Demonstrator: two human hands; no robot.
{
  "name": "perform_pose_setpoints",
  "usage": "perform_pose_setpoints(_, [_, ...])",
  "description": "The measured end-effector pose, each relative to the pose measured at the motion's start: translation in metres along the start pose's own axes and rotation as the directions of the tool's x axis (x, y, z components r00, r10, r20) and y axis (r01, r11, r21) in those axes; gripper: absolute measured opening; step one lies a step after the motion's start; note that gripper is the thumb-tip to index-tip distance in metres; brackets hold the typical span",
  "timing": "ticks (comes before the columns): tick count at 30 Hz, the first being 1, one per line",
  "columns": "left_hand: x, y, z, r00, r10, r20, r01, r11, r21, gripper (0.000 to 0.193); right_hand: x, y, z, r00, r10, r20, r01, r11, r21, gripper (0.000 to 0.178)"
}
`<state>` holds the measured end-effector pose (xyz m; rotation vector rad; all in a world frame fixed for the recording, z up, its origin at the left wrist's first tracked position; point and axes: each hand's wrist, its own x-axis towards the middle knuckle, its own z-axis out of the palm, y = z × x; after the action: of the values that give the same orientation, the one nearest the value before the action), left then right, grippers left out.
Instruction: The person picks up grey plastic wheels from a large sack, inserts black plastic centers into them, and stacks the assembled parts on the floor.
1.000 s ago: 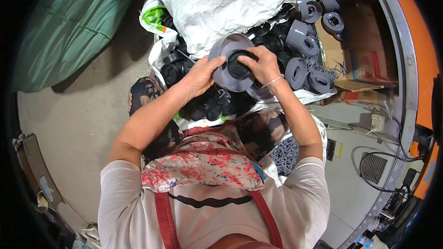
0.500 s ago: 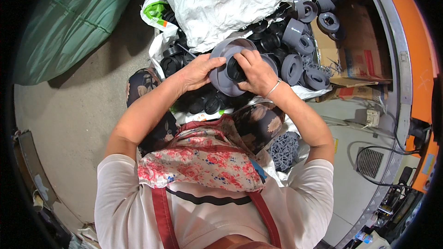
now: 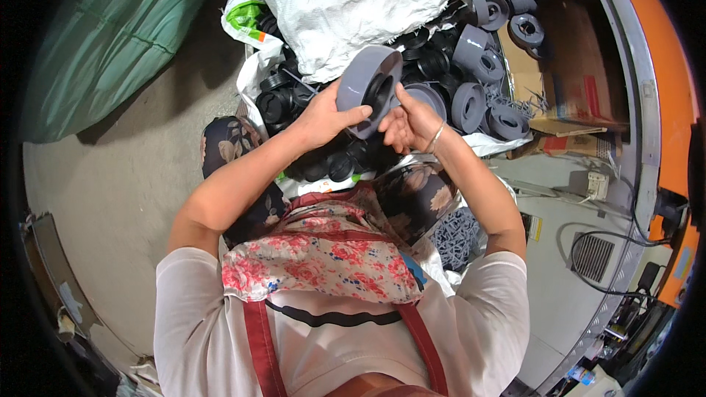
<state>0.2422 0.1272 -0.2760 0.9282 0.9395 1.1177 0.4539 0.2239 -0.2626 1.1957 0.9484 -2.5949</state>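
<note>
A round grey plastic fitting (image 3: 358, 87) is tilted up on its side in front of me, its hollow face turned to the right. Inside its middle sits a black round plastic piece (image 3: 377, 93). My left hand (image 3: 323, 119) grips the fitting's lower left side, thumb over the near rim. At the fitting's right edge is my right hand (image 3: 414, 121), palm turned up with fingers loosely apart and the thumb close to the rim. Whether that thumb touches it I cannot tell. Black round pieces (image 3: 342, 165) lie heaped beneath both hands.
More grey fittings (image 3: 468, 108) are piled to the right, beside an open cardboard box (image 3: 573, 66). A white woven sack (image 3: 360, 7) covers the far heap. Small grey plastic parts (image 3: 454, 235) fill a bag by my right leg. A green sack (image 3: 121, 44) stands far left.
The grey fitting has been tilted from facing me onto its side. My right hand has let go of the black piece in its centre and turned palm up.
</note>
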Motion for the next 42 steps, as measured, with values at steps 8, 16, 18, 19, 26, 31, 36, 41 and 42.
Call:
perform_pose_setpoints(8, [-0.002, -0.042, -0.014, 0.975, 0.077, 0.210, -0.221, 0.478, 0.850, 0.073, -0.004, 0.025, -0.117, 0.424, -0.626, -0.654, -0.608, 0.339, -0.718, 0.068])
perform_pose_setpoints(16, [0.024, -0.052, 0.001, 0.955, -0.124, -0.270, 0.188, 0.957, 0.223, 0.070, 0.005, 0.018, -0.069, 0.473, -0.748, -0.465, -0.156, 0.448, -0.880, 0.054])
perform_pose_setpoints(18, [0.026, -0.021, 0.005, 0.943, -0.332, -0.009, 0.302, 0.868, -0.394, 0.053, 0.005, 0.003, -0.051, 0.553, -0.702, -0.449, 0.014, 0.546, -0.837, 0.049])
perform_pose_setpoints(19, [0.027, -0.018, -0.001, 0.921, -0.389, -0.009, 0.314, 0.757, -0.573, 0.042, 0.006, -0.013, -0.041, 0.631, -0.600, -0.492, 0.038, 0.657, -0.753, 0.047])
perform_pose_setpoints(26, [0.036, -0.014, -0.013, 0.940, -0.249, -0.234, 0.154, 0.920, -0.361, 0.030, 0.050, -0.042, -0.169, 0.236, -0.837, -0.494, -0.638, 0.250, -0.728, 0.038])
perform_pose_setpoints(31, [0.038, -0.014, -0.009, 0.926, -0.214, -0.310, 0.098, 0.932, -0.350, 0.030, 0.054, -0.026, -0.131, 0.380, -0.903, -0.202, -0.415, 0.029, -0.909, 0.018])
perform_pose_setpoints(36, [0.033, -0.015, -0.001, 0.969, -0.216, -0.119, 0.120, 0.835, -0.537, 0.031, 0.017, -0.007, -0.010, 0.426, -0.905, -0.001, 0.342, 0.162, -0.926, 0.017])
perform_pose_setpoints(41, [0.025, -0.004, 0.007, 0.990, -0.141, -0.011, 0.117, 0.858, -0.500, 0.034, 0.006, -0.017, 0.028, 0.497, -0.864, -0.077, 0.108, 0.149, -0.983, 0.049])
perform_pose_setpoints(42, [0.022, -0.005, 0.006, 0.991, -0.130, 0.011, 0.119, 0.861, -0.494, 0.036, 0.002, -0.020, 0.035, 0.517, -0.852, -0.082, 0.002, 0.097, -0.995, 0.058])
